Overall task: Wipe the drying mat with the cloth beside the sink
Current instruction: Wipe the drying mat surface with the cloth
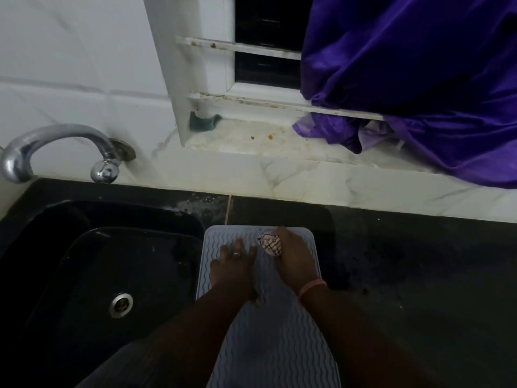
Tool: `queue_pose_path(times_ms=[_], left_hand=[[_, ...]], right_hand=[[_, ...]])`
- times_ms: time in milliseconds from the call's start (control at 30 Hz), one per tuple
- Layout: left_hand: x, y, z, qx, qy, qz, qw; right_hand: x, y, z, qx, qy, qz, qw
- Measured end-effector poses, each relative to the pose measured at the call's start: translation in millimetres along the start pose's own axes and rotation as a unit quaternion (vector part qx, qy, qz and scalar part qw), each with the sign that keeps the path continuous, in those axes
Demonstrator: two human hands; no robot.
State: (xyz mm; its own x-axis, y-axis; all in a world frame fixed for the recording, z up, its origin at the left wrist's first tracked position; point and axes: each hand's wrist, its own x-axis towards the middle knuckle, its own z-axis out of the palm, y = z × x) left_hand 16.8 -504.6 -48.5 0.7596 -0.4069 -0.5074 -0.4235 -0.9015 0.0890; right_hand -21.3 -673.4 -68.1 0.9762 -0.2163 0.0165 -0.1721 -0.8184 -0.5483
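Wiping the far end of the drying mat, one hand steadying it

From the head view: the grey ridged drying mat (268, 345) lies on the dark counter (405, 261), just right of the black sink (84, 261). The left hand (233, 268) presses flat on it, fingers spread apart; the right hand (293, 257) has its fingers clamped round a bunched pale cloth (269, 243) at the mat's far edge. I'd worry the mat could slide toward the sink if the steadying hand lifts, or the small wad could slip from the grip on the ridges. No brand or writing is readable anywhere.
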Motion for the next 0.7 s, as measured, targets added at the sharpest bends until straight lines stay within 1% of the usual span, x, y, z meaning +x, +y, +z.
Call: queue_pose_path(times_ms=[133,233,333,400,467,533,600,633,700], left_hand=[[-2,0,0,0.003,-0.003,0.003,1.0],[-3,0,-1,0.0,-0.004,0.007,1.0],[-7,1,-4,-0.003,-0.01,0.005,1.0],[-8,3,-7,0.0,-0.016,0.007,1.0],[-10,9,-9,0.009,-0.02,0.0,1.0],[-11,17,-9,0.022,-0.001,-0.001,1.0],[-11,24,-6,0.037,0.037,0.029,0.998],[-10,26,-5,0.04,0.049,0.049,0.997],[-6,26,-4,0.045,0.039,0.072,0.996]], right_hand=[[-30,-7,-14,-0.012,-0.053,-0.011,0.998],[-71,-7,-18,-0.014,-0.066,-0.023,0.997],[-111,-12,-22,0.009,-0.101,0.005,0.995],[-132,-20,-27,-0.008,-0.137,0.022,0.99],[-140,-24,-33,-0.017,-0.169,0.033,0.985],[-131,-26,-41,0.005,-0.191,0.049,0.98],[-111,-25,-51,0.037,-0.178,0.073,0.981],[-98,-23,-55,0.046,-0.154,0.084,0.983],[-68,-18,-62,0.046,-0.085,0.11,0.989]])
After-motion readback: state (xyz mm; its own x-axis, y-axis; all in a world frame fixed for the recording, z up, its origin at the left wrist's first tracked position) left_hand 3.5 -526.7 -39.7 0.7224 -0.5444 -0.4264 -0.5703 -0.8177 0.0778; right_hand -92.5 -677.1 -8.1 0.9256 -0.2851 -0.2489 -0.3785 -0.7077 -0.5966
